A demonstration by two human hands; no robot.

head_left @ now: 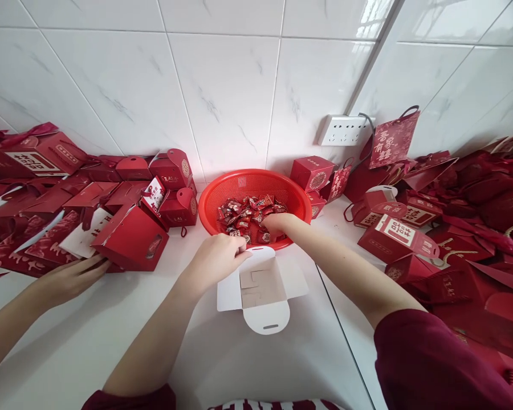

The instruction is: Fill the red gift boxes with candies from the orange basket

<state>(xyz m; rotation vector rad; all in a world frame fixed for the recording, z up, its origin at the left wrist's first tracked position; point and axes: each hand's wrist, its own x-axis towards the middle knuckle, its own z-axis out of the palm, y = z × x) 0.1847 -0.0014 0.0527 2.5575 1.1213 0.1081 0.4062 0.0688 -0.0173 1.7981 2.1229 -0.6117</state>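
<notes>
An unfolded gift box (266, 320), white inside with its flaps spread, stands on the counter in front of me. My left hand (219, 257) pinches its far flap between thumb and curled fingers. Just behind it is a round red plastic basket (214, 196) with small red-wrapped candies (243, 215) heaped inside. My right hand (277, 225) reaches down into these candies, its fingertips hidden among them; whether it grips any does not show.
Another person's hand (74, 279) reaches in from the left and touches a red box (128, 239). Red gift boxes (171, 171) crowd the left side, and more boxes and bags (393, 236) pile up on the right. A power strip (344, 131) is on the tiled wall.
</notes>
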